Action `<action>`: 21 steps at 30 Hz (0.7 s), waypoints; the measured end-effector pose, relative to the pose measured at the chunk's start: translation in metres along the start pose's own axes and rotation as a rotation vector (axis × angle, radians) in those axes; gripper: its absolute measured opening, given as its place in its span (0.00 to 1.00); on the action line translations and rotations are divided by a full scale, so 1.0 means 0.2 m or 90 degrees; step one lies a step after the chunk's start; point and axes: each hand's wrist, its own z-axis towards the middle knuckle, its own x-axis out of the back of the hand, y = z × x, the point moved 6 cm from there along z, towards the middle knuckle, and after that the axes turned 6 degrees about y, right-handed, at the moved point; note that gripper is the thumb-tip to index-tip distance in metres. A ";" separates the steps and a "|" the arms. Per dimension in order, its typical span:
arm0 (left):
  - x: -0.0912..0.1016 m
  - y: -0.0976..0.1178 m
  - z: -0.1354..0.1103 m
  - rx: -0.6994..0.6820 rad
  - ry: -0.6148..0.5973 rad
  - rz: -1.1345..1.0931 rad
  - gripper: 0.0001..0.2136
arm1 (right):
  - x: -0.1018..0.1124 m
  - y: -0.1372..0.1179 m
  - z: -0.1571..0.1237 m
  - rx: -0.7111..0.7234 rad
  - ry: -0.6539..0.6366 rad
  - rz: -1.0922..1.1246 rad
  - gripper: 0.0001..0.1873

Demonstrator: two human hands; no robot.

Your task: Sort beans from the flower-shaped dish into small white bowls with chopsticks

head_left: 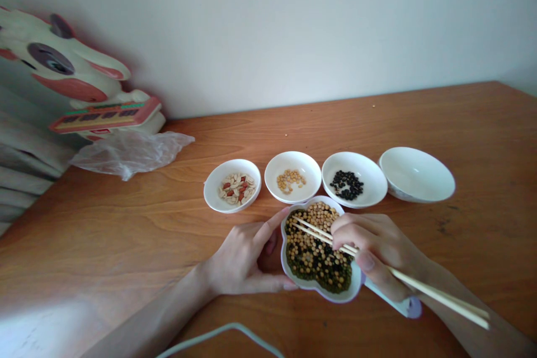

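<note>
My left hand [247, 260] grips the left rim of a flower-shaped pan [356, 285], its thumb and index finger against the edge. Yellow soybeans [321, 213], dark beans and small green beans lie mixed in the pan. A pair of wooden chopsticks [438, 291] is held in my right hand [377, 240], above the pan's handle [390, 297]. The chopstick tips rest among the soybeans at the pan's upper left. I cannot tell whether a bean is pinched between them.
Behind the pan stand white bowls with peanuts [237, 188], soybeans [290, 180] and black beans [347, 185]. An empty white bowl [419, 176] is at their right. A plastic bag [134, 151] and a cow-shaped toy keyboard [107, 114] are at left. A pale cable [222, 333] crosses the front.
</note>
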 end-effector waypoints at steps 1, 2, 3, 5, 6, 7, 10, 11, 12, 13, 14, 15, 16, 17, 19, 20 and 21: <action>0.00 0.00 0.00 -0.001 0.001 0.000 0.54 | 0.00 0.00 0.00 0.001 0.004 -0.004 0.22; 0.00 0.00 0.00 -0.001 0.001 -0.002 0.54 | 0.01 0.00 0.00 0.003 0.009 -0.009 0.23; 0.00 0.00 0.00 -0.001 0.001 -0.004 0.54 | 0.01 -0.01 0.01 0.004 0.014 -0.015 0.23; 0.00 0.00 0.00 -0.002 0.003 -0.006 0.54 | 0.01 -0.01 0.01 0.011 0.024 -0.018 0.23; 0.00 0.00 0.00 -0.005 0.004 -0.006 0.54 | 0.02 -0.01 0.01 0.014 0.028 -0.017 0.22; 0.00 0.01 0.00 -0.008 0.004 -0.005 0.54 | 0.02 -0.02 0.01 0.017 0.033 -0.014 0.21; 0.00 0.01 0.00 -0.015 0.007 -0.005 0.54 | 0.03 -0.02 0.00 0.016 0.043 -0.003 0.19; 0.00 0.00 0.00 -0.014 0.007 -0.005 0.54 | 0.03 -0.01 -0.01 0.014 0.047 0.000 0.19; 0.00 0.00 0.00 -0.013 0.007 -0.004 0.54 | 0.03 -0.01 -0.02 0.011 0.055 0.005 0.19; 0.00 0.00 0.00 -0.010 0.005 -0.004 0.54 | 0.04 -0.01 -0.02 0.007 0.066 0.011 0.20; 0.00 0.00 0.00 -0.007 0.003 -0.005 0.55 | 0.04 0.00 -0.03 0.002 0.078 0.018 0.21; 0.00 0.00 0.00 -0.002 -0.001 -0.005 0.55 | 0.04 0.00 -0.04 -0.001 0.092 0.026 0.22; 0.00 0.00 0.00 0.000 -0.004 -0.006 0.55 | 0.05 0.01 -0.05 -0.005 0.108 0.032 0.23; 0.00 -0.01 0.00 0.001 -0.004 -0.007 0.55 | 0.05 0.01 -0.07 -0.009 0.126 0.038 0.24; 0.00 0.00 0.00 -0.002 -0.002 -0.006 0.55 | 0.06 0.02 -0.09 -0.017 0.172 0.051 0.24; 0.00 0.00 0.00 -0.006 0.000 -0.006 0.55 | 0.07 0.02 -0.11 -0.020 0.203 0.061 0.24; 0.00 0.00 0.00 -0.008 0.002 -0.005 0.55 | 0.08 0.03 -0.12 -0.025 0.236 0.070 0.25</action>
